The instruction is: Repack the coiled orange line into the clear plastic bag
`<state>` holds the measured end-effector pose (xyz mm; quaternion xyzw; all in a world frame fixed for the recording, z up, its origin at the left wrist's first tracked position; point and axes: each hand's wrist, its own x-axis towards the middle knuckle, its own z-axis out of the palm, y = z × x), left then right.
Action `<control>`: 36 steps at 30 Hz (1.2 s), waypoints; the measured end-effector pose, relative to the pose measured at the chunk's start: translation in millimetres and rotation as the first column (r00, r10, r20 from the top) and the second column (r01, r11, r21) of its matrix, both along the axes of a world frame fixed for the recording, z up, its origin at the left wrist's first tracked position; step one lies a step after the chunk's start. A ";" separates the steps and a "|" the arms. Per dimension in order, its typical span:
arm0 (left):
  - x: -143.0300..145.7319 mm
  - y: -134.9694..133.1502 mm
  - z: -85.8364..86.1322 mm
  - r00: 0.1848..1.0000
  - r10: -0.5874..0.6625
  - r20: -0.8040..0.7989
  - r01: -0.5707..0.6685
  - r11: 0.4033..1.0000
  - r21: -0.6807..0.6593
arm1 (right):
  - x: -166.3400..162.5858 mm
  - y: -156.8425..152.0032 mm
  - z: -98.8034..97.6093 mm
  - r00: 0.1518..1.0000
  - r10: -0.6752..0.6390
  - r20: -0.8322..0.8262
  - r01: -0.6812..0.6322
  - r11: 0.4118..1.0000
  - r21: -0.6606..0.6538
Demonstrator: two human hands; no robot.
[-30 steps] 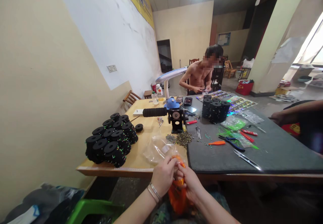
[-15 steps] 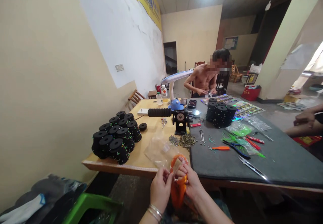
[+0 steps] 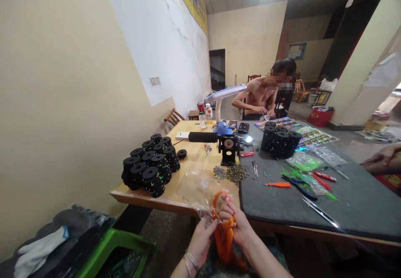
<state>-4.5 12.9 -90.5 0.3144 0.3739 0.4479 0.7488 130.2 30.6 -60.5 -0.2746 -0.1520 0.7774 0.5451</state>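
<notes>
At the table's front edge, my right hand (image 3: pixel 235 223) is closed around a bundle of orange loops (image 3: pixel 224 246) that look like soft tubing or cord; the exact kind is unclear. The upper loop rises in front of my fingers and the rest hangs below the edge. My left hand (image 3: pixel 203 234), with bangles on the wrist, is closed with its fingertips pressed to the bundle's left side. A crumpled clear plastic bag (image 3: pixel 196 188) lies just beyond, its near end reaching my left fingers. Whether those fingers grip the bag too, I cannot tell.
Black spools (image 3: pixel 150 171) stand stacked at left, more spools (image 3: pixel 280 142) at right. A small black winding device (image 3: pixel 228 148) is mid-table beside metal bits (image 3: pixel 235 173). Scissors (image 3: pixel 319 211) and pliers (image 3: pixel 302 187) lie on the grey mat (image 3: pixel 275 207). Another person (image 3: pixel 260 96) sits across.
My left hand has come in against the orange bundle, and the bag's near end now reaches my fingers. The view has shifted slightly left. The person opposite has moved their hands.
</notes>
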 end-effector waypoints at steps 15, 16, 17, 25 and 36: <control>-8.6 -1.5 13.8 0.900 -0.061 0.432 0.224 0.914 -0.338 | -13.2 -35.3 -5.6 0.751 -0.234 0.617 0.234 0.969 0.082; -9.3 -1.3 15.2 0.908 -0.039 0.418 0.209 0.906 -0.367 | -12.5 -38.3 -4.8 0.743 -0.221 0.631 0.213 0.973 0.089; -9.9 -1.4 17.3 0.917 -0.021 0.399 0.192 0.899 -0.394 | -11.6 -40.7 -4.5 0.740 -0.208 0.639 0.195 0.977 0.091; -5.3 -0.4 43.6 0.983 0.107 0.146 -0.034 0.902 -0.430 | -8.0 -51.2 -15.0 0.809 -0.150 0.568 0.189 0.982 -0.009; 11.5 -1.7 31.5 0.991 0.124 0.052 -0.103 0.950 -0.296 | -15.5 -67.8 -14.3 0.693 0.024 0.720 -0.104 0.992 0.066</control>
